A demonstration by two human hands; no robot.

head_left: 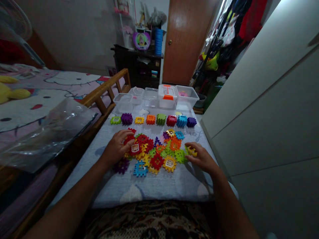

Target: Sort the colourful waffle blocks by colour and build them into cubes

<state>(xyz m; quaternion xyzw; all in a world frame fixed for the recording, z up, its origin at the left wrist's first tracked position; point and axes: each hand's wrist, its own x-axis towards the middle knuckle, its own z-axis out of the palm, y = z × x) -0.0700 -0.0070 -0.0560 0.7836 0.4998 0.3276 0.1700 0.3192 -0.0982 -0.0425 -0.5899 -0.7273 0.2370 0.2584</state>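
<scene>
Colourful interlocking plastic pieces lie in a loose pile [157, 151] on the cloth-covered table [161, 189]. My left hand [119, 146] rests at the pile's left side, its fingers spread over red pieces [143, 138]. At the right edge of the pile, my right hand [199, 156] has its thumb and fingers around a yellow piece [191, 151]. Near the front lie a blue square piece [140, 168] and a yellow window piece [169, 163]. Behind the pile stands a row of pieces sorted by colour, among them a green stack [161, 119] and a purple stack [127, 118].
Clear plastic boxes [124, 103] line the table's far end, one with an orange-latched lid [167, 96]. A wooden bed rail [107, 87] and a clear plastic bag [50, 132] are at the left. A white cabinet [264, 99] stands close on the right.
</scene>
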